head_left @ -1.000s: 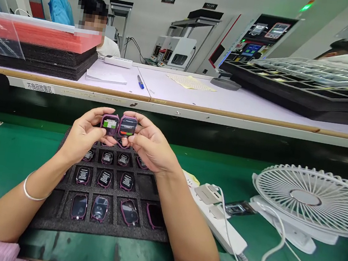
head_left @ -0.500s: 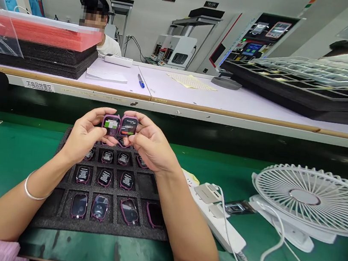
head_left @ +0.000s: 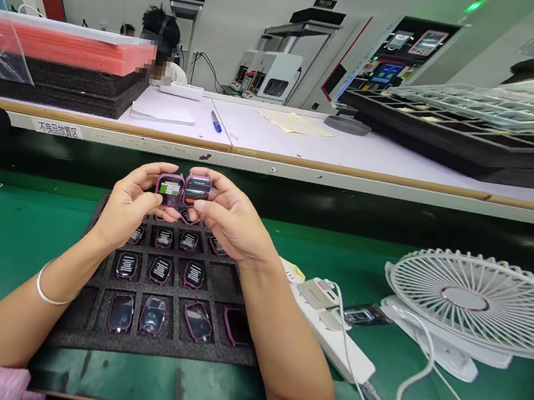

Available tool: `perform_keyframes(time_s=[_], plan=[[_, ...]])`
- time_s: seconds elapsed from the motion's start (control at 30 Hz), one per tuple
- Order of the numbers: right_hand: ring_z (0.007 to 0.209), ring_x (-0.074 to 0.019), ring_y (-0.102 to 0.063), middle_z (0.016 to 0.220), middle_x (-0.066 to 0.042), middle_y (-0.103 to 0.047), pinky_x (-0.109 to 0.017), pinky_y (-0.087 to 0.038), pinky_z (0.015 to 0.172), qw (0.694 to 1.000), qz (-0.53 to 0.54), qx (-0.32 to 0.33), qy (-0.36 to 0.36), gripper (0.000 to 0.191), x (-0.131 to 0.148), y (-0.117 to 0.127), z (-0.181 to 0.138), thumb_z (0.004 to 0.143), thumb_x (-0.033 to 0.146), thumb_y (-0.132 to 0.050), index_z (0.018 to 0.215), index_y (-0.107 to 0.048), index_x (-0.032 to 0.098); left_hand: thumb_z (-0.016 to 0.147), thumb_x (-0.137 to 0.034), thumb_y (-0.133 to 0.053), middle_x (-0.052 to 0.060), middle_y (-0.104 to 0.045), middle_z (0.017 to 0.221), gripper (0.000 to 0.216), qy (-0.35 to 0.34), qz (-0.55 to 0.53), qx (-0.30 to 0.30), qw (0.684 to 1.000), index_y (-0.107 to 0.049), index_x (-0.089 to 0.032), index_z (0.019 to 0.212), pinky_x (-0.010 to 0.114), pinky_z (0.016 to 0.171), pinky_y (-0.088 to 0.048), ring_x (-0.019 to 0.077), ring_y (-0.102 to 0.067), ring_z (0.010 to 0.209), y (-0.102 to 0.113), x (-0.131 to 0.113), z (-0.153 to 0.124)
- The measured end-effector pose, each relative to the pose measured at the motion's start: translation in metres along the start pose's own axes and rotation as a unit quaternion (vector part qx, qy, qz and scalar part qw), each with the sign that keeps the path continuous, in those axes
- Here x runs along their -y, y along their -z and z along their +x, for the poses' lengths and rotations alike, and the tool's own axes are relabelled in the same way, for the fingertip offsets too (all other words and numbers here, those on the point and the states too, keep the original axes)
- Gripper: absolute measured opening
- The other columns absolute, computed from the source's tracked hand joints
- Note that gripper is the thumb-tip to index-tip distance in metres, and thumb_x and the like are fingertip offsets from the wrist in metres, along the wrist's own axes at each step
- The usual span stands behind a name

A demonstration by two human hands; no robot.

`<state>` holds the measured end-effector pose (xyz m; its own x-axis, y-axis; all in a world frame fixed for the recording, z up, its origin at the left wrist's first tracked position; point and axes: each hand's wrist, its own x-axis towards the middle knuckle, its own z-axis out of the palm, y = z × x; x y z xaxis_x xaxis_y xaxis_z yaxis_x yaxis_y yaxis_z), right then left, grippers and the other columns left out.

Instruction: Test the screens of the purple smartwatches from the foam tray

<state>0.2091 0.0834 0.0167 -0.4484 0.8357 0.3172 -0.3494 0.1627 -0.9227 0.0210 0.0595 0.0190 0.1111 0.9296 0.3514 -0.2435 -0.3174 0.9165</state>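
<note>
My left hand [head_left: 130, 204] pinches a purple-framed smartwatch body [head_left: 169, 190] by its edges; its lit screen shows a small table with green cells. My right hand [head_left: 234, 218] grips a second purple smartwatch body [head_left: 197, 190] right beside it, the thumb at the lower edge of a screen with an orange-red bar. Both are held up, screens facing me, over the far part of a black foam tray [head_left: 151, 347]. More purple watch bodies sit in the tray's pockets, such as a watch with white text [head_left: 160, 270] and a dark-screened watch [head_left: 120, 312].
Right of the tray lie a white power strip [head_left: 349, 357] with chargers and cables, and a white fan [head_left: 466, 299]. A raised shelf [head_left: 275, 138] crosses behind, bearing a blue pen [head_left: 216, 121], foam stacks [head_left: 55, 81] and black trays [head_left: 455, 137]. A person [head_left: 163, 40] sits beyond.
Both hands still hold the two watches side by side, nearly unmoved. The orange-red bar on the right watch's screen looks different, with no green now visible. The person behind has turned their head.
</note>
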Motion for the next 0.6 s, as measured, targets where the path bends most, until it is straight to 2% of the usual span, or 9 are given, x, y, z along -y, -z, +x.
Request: perform_keyframes(time_s=[0.27, 0.6], plan=[[0.068, -0.0093, -0.059, 0.098, 0.001, -0.066, -0.025, -0.053, 0.066, 1.0, 0.001, 0.0, -0.01, 0.056, 0.0023, -0.0009, -0.0003, 0.069, 0.012, -0.068, 0.122, -0.057, 0.021, 0.072, -0.019, -0.068, 0.003, -0.071, 0.103, 0.048, 0.0, 0.0, 0.004, 1.0, -0.062, -0.015, 0.119, 0.028, 0.064, -0.068, 0.0179, -0.076, 0.064, 0.0013, 0.0012, 0.0006], [0.067, -0.0107, -0.057, 0.099, -0.001, -0.065, -0.028, -0.053, 0.067, 1.0, -0.017, -0.012, -0.01, 0.056, 0.0027, -0.0021, 0.0002, 0.067, 0.015, -0.068, 0.121, -0.056, 0.022, 0.072, -0.021, -0.067, 0.004, -0.072, 0.105, 0.048, 0.002, 0.01, 0.001, 1.0, -0.061, -0.015, 0.12, 0.03, 0.065, -0.068, 0.0176, -0.075, 0.064, 0.0006, 0.0013, 0.0005]])
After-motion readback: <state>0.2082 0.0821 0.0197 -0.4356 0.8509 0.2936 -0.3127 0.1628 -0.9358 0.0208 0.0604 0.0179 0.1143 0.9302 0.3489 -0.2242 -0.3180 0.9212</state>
